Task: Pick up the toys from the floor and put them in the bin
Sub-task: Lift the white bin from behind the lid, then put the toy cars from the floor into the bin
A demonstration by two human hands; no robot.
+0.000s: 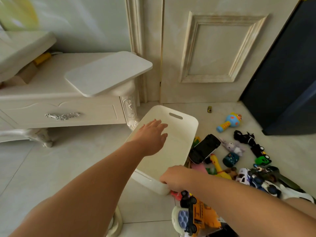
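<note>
One white cabinet (59,106) at your left, with one drawer and one silver handle (62,115). One white rounded board (109,72) lies on its top and overhangs the right end.

One white bin (191,132) stands on the floor just right of the cabinet leg, with one slot handle in its far wall. Only bare white walls and bottom show inside.

Two hands at the bin:
- Your left hand (152,135) hangs palm down over the left wall, fingers straight and slightly spread. You cannot tell whether it touches the rim.
- Your right hand (174,178) grips the near right corner, fingers curled over the edge.

Toys, on the floor right of the bin:
- one orange truck (200,214) just below your right hand
- one black car (204,148) against the bin's right wall
- one small yellow car (209,109) alone near the door
- one yellow rubber chicken (218,165)
- one blue-and-yellow rattle (229,121)
- one grey plush (233,147)
- one green truck (262,159)

The rest of the heap overlaps too much to count.
</note>
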